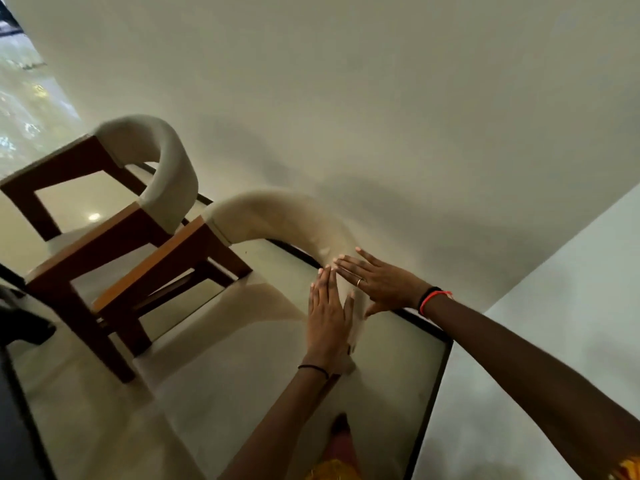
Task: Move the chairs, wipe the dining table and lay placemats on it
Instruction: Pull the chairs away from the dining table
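Far left of the near chair, a bright window point(24, 109), blurred. Low at the left edge is a dark slab point(14, 427); I cannot tell whether it is the dining table. Just left of the near chair, close beside it, stands the far chair point(162, 174): wood frame, pale curved back turned toward the wall point(381, 98). The near chair point(277, 216) has the same build and stands on the pale floor point(225, 375) near that wall, its padded back smeared by blur. The left hand point(329, 313) lies flat against the left side of that back, fingers straight and together, clasping nothing. The right hand point(381, 284) lies flat on the other side of the back, fingers straight, with a ring and red-and-black wristbands; it clasps nothing either. The back sits between two flat palms, pressed rather than gripped. A foot point(341, 431) shows below the chair. Right of the chair is a white wall corner point(554, 323). My reading: this is the chair-moving step. The far chair looks parked, and the near one is being set beside it. No cloth or placemats are in view, so wiping and laying appear to remain. I cannot tell how many chairs are left.
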